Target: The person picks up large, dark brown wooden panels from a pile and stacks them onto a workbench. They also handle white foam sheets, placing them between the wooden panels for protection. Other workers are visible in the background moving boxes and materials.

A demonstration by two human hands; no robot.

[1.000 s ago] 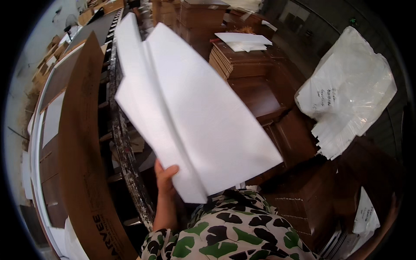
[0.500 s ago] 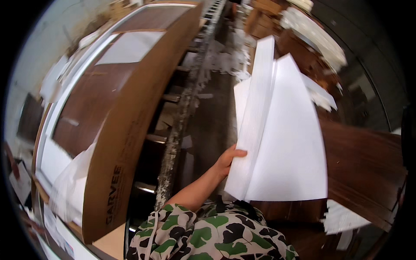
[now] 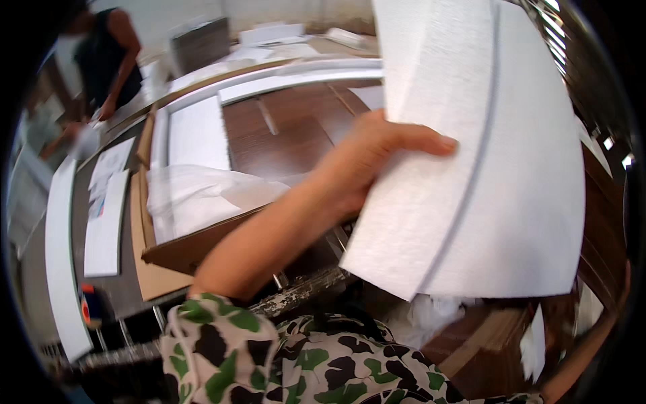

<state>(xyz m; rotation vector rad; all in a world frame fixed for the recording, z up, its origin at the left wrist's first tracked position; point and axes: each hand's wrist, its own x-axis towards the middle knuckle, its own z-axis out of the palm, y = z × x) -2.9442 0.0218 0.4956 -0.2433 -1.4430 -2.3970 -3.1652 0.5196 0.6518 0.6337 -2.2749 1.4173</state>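
- At ten o'clock, out by the rim, we see a co-worker in a dark top (image 3: pixel 108 60), hands near something pale and too blurred to name.
- Between eight and nine o'clock, a long white strip (image 3: pixel 60 262) and shorter white panels (image 3: pixel 104 232) lie flat on a dark work surface (image 3: pixel 128 296), roughly side by side, which probably leaves each easy to lift. A small blue and orange thing (image 3: pixel 91 310) sits beside the strip.
- From nine o'clock round to eleven, we have an open cardboard box (image 3: pixel 195 249). Brown boards (image 3: pixel 289 148) lie inside; white strips (image 3: pixel 296 77) run along its edge, likely as padding. At its near left corner, a thin white wrap (image 3: pixel 208 195) sits loosely bunched.
- Just off centre, toward one o'clock, our left hand (image 3: pixel 370 151) is closed around the left edge of the white foam sheets (image 3: pixel 528 168), thumb flat on top. Its fingers are hidden underneath, presumably bearing the weight and pinching the narrow piece against the wide one so neither slides.
- Between one and three o'clock, we hold those sheets raised and tilted, apparently well clear of the box wall.
- At four o'clock, only our right forearm (image 3: pixel 599 343) shows; its hand is lost at the dark rim, so we cannot tell its grip.
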